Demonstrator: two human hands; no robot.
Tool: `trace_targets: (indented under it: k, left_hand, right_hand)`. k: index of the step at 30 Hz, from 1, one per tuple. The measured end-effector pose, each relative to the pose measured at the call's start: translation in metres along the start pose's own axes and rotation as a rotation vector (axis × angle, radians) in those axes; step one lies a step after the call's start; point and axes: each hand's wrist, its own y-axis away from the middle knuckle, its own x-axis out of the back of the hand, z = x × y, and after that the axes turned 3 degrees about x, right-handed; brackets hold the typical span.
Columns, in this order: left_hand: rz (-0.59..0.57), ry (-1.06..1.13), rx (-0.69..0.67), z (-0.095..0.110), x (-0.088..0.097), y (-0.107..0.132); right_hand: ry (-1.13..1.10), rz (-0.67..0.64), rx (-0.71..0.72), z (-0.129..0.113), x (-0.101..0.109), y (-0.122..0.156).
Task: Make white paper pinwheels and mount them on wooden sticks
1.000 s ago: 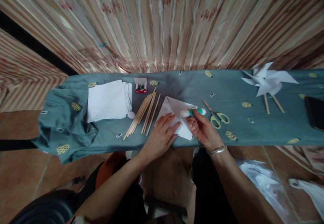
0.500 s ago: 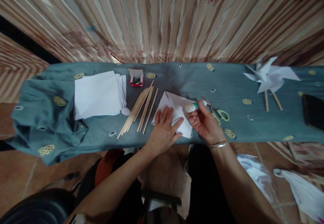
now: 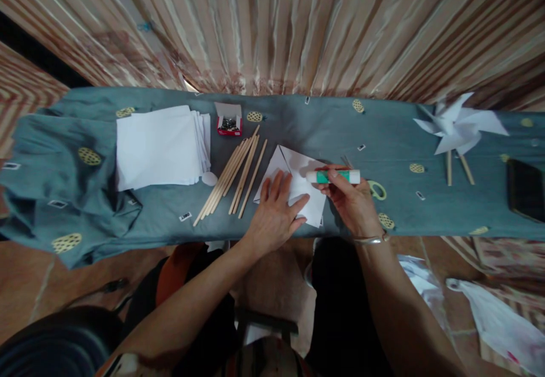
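A white sheet of paper [image 3: 302, 164] with cut or drawn diagonal lines lies in front of me on the cloth. My left hand [image 3: 279, 209] rests flat on its left part, fingers spread. In my right hand [image 3: 351, 204] is a green and white glue stick [image 3: 322, 176], held sideways over the paper's right side between thumb and fingers. Its white end points left, toward the paper's middle. Scissors with light green handles [image 3: 378, 190] lie partly hidden behind my right hand. Several wooden sticks [image 3: 232, 175] lie just left of the paper.
Farther left is a stack of white paper [image 3: 157, 147], with a small white oval piece [image 3: 209, 179] beside it. A red box of small metal pins [image 3: 229, 125] stands behind the sticks. White paper pinwheels [image 3: 457, 127] and a dark phone [image 3: 525, 188] lie at the right.
My right hand has turned the glue stick level and brought it slightly left over the paper. My left hand stays on the sheet. The view has shifted a little.
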Motion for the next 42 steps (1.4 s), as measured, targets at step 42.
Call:
trace_targets:
  k: [42]
  left_hand:
    - [0.008, 0.037, 0.003, -0.001, -0.003, -0.001]
  right_hand:
    - [0.400, -0.021, 0.154, 0.020, 0.010, -0.001]
